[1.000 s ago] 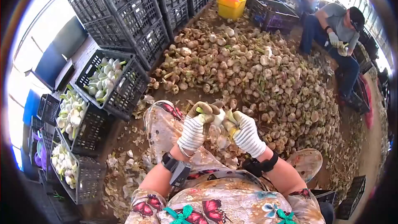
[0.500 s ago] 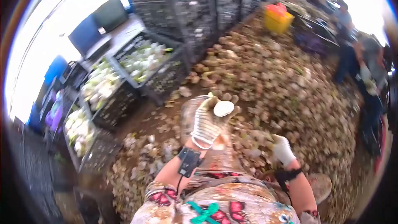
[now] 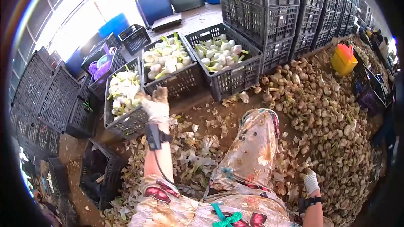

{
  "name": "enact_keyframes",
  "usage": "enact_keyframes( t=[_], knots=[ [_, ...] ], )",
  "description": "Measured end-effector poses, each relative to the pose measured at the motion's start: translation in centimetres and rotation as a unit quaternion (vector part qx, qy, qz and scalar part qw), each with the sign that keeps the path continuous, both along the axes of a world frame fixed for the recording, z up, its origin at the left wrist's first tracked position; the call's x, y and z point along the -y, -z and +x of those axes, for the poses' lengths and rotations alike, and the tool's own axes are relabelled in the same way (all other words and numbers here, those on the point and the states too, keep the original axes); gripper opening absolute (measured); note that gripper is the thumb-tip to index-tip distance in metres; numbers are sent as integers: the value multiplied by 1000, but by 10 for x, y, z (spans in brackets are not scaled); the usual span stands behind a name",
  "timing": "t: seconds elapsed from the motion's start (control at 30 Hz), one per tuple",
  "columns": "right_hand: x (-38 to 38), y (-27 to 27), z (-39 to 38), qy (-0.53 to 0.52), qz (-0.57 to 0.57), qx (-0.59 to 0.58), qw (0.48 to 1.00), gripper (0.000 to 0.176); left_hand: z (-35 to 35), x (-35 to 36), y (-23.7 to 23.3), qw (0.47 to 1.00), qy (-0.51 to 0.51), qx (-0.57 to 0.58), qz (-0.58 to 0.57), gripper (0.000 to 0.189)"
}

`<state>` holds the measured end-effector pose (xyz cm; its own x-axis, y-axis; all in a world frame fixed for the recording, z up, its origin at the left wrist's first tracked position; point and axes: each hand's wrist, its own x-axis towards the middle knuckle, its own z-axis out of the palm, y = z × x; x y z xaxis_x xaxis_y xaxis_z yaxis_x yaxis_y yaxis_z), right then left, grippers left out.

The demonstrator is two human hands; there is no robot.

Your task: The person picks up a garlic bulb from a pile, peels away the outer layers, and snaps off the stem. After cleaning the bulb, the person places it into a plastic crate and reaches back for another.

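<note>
My left hand point(image 3: 156, 104), in a pale glove with soiled fingers, reaches to the near right corner of a black crate of white garlic bulbs point(image 3: 123, 96). Its fingers are stretched out and apart, with no bulb seen in them. My right hand point(image 3: 310, 180), gloved too, is low at the left edge of a large heap of unpeeled garlic bulbs point(image 3: 336, 143). Its fingers point down toward the heap and are too small and hidden to show whether they hold anything.
Two more crates of white bulbs, a middle crate point(image 3: 193, 73) and a right crate point(image 3: 235, 77), stand beyond. Tall crate stacks point(image 3: 280, 21) rise behind. Loose skins point(image 3: 198, 147) cover the floor by my leg. A yellow bucket point(image 3: 343, 65) sits at the heap's far side.
The view has swung left. My left hand, which held a white garlic bulb in front of me, has moved left to the crate and opened. My right hand stays low by the heap.
</note>
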<state>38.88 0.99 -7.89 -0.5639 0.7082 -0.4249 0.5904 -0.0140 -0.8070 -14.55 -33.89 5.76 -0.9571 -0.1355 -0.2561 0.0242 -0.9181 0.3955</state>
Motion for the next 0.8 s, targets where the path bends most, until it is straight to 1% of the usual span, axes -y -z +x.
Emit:
enact_keyframes(
  t=[0.03, 0.07, 0.1, 0.13, 0.17, 0.2, 0.23, 0.27, 0.3, 0.33, 0.37, 0.4, 0.43, 0.47, 0.5, 0.53, 0.57, 0.6, 0.63, 0.67, 0.73, 0.77, 0.8],
  knots=[
    [-1, -1, -1, -16, -2, -16, 1000, 25, 16, -13, -6, 1000, 11, -5, -17, 49],
    [-3, 2, -4, -5, 5, -6, 1000, 22, 14, -16, 16, 992, 119, -42, 28, 22],
    [-6, 8, -5, 11, 13, 8, 1000, 20, 29, -37, 21, 990, 133, -51, -2, 13],
    [-8, 13, 1, 35, 20, 26, 999, 18, 47, -61, 26, 986, 154, -57, -29, 10],
    [-12, 21, 9, -19, 89, -37, 995, 13, 61, -73, 28, 976, 210, -53, -27, 13],
    [-13, 16, 13, -25, 178, 41, 983, 14, 76, -92, 30, 959, 281, -44, -21, 17],
    [-19, 18, 24, -12, 146, -11, 989, 20, 89, -109, 25, 945, 326, -18, -20, 17],
    [-38, 52, 52, 21, 180, 66, 981, 28, 104, -128, 21, 940, 337, -18, -59, 17],
    [-29, 18, 49, 103, 175, 108, 973, 39, 115, -143, 18, 920, 388, -28, -41, 18],
    [-38, 5, 59, 74, 196, 226, 951, 43, 122, -154, 19, 900, 430, -54, -47, 19],
    [-37, 0, 74, 108, 242, 194, 945, 44, 123, -162, 28, 875, 472, -107, -25, 20],
    [-50, 8, 94, 129, 175, 228, 949, 36, 142, -179, 13, 880, 459, -101, -74, 22],
    [-62, 24, 118, 29, 203, 367, 907, 28, 142, -189, 19, 839, 528, -131, -8, 23],
    [-64, 21, 123, 180, 89, 365, 909, 27, 155, -198, 10, 839, 534, -101, -22, 23],
    [-63, 38, 143, 196, 83, 339, 917, 30, 161, -207, 12, 820, 560, -116, -27, 24],
    [-57, 40, 149, 208, 78, 310, 924, 33, 165, -214, 12, 801, 583, -131, -35, 24],
    [-54, 42, 153, 189, 74, 347, 916, 34, 173, -221, 13, 809, 561, -134, -114, 26],
    [-51, 45, 155, 167, 69, 382, 906, 36, 179, -224, 11, 798, 568, -147, -138, 29],
    [-46, 35, 146, 140, 62, 417, 896, 37, 198, -234, -5, 797, 555, -149, -185, 29],
    [-39, 33, 139, 178, 33, 396, 900, 35, 216, -242, -18, 795, 540, -152, -231, 30],
    [-37, 58, 135, 87, -3, 436, 896, 34, 223, -248, -17, 780, 571, -150, -205, 30],
    [-26, 50, 126, 58, 16, 418, 906, 34, 225, -249, -17, 774, 584, -150, -193, 31],
    [-19, 83, 136, 18, 34, 408, 912, 31, 228, -251, -17, 765, 591, -157, -202, 31]
  ],
)
